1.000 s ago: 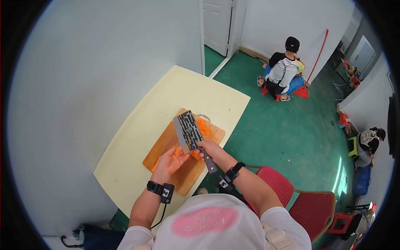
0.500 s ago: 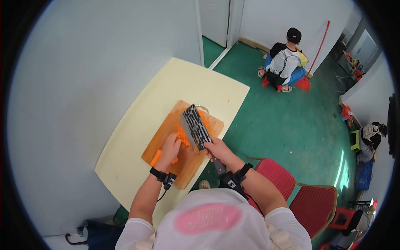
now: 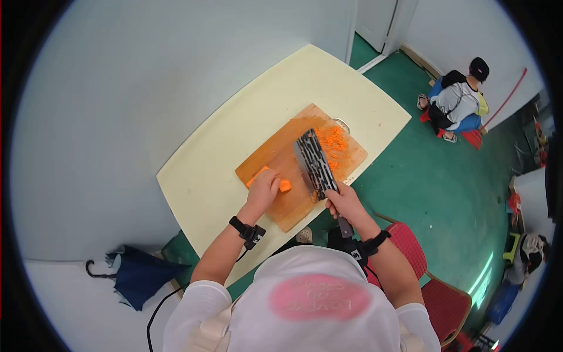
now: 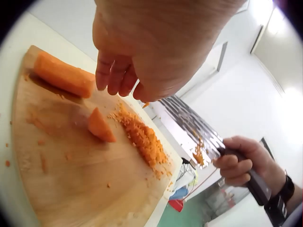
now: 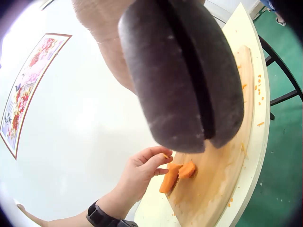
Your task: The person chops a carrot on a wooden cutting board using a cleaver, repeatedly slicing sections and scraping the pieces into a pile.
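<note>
My right hand point(image 3: 347, 204) grips the dark handle of a cleaver point(image 3: 316, 161), its patterned blade raised over the cutting board point(image 3: 287, 211). Carrot scraps cling to the blade in the left wrist view. Thumb and finger of my left hand point(image 5: 137, 175) pinch a small carrot bit point(image 5: 166, 156). Below that hand lie a long carrot piece point(image 4: 64, 75) and a shorter carrot chunk point(image 4: 100, 126), side by side on the board. Chopped carrot point(image 3: 333, 141) is heaped at the board's far right part, beyond the blade.
The board lies on a pale yellow table point(image 3: 223, 129) against a wall. A metal ring handle point(image 3: 342, 124) shows at the board's far edge. Red chairs point(image 3: 446, 308) stand to the right, a dark umbrella point(image 3: 141, 276) at the left. A person point(image 3: 460, 100) sits low at the back right.
My left hand has moved from the chopped carrot back over the carrot pieces on the board's left. The cleaver stays raised in my right hand. The head view has shifted.
</note>
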`<state>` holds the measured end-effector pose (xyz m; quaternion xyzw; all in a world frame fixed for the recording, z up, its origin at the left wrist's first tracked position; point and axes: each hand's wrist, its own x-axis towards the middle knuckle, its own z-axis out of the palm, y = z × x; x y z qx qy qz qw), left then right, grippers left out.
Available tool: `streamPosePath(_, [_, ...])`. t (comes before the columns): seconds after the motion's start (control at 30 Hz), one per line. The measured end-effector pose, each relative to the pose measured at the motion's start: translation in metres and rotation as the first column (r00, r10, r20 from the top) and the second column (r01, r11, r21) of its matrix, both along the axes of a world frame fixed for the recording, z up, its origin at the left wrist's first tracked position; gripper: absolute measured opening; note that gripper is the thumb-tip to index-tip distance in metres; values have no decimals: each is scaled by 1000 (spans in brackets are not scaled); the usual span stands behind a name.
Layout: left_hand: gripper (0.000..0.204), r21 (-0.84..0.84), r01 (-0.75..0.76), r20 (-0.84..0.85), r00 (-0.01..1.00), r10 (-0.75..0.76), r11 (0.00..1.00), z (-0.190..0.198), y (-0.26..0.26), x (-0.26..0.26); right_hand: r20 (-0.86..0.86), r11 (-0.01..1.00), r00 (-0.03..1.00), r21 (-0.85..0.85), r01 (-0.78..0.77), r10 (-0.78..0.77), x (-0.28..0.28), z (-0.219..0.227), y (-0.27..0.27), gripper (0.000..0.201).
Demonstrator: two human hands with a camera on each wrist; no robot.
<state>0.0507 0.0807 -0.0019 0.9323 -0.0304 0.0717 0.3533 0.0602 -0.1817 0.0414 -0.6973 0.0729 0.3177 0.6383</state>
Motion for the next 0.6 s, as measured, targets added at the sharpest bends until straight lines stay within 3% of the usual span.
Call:
streamPosePath(0.07, [20,4,-24,20,1000,23,1000,-7,6,-6,4,1000,1000,-24,-9,9,-3,-1,-2,21])
streamPosePath(0.23, [26,142,-25,-237,970,58,990,-11,-8,-7,59,991,998,-131,-20,27,-10,0,-1,22])
streamPosePath(0.37, [30,159,-82,-144,984,105,984,-33,-19,-7,132,957,982,-273,-98,139,-11,-4,2,25])
streamPosePath(0.47, [27,208,-62,-238,965,112,976,-28,-20,-6,184,932,955,-323,-164,232,-6,-5,1,26])
streamPosePath(0.53, [25,139,-27,-263,963,63,990,-25,-22,-7,195,924,941,-322,-206,277,2,-9,-1,26])
streamPosePath(0.6, [23,100,-143,-334,927,168,985,-15,-29,-13,281,864,869,-425,-269,408,11,-21,-4,25])
